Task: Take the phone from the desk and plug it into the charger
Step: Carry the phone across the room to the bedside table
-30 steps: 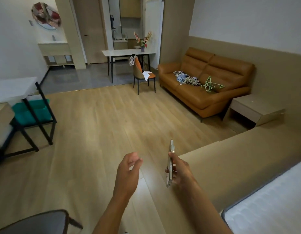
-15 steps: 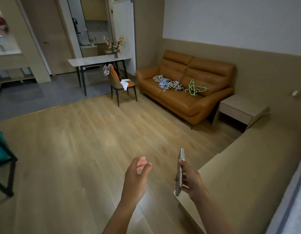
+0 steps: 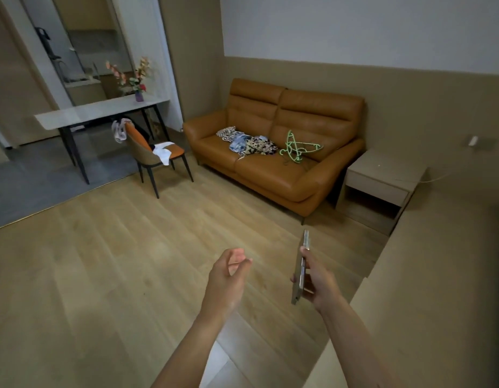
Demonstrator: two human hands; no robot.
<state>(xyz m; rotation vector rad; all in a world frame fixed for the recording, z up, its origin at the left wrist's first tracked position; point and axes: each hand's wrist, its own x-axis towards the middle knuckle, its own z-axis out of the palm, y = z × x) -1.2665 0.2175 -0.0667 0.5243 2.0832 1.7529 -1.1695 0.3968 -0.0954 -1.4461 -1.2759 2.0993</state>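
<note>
Wooden-floored room, sofa [image 3: 273,152] ahead.
Right hand [image 3: 317,278] clamped on phone [image 3: 301,268], left hand [image 3: 228,278] empty, loosely curled; edgewise grip possibly slippy.

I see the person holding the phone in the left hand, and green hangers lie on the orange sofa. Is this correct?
Not quite. The head view shows the phone in the right hand; the left hand holds nothing. The green hangers do lie on the orange sofa.
</note>
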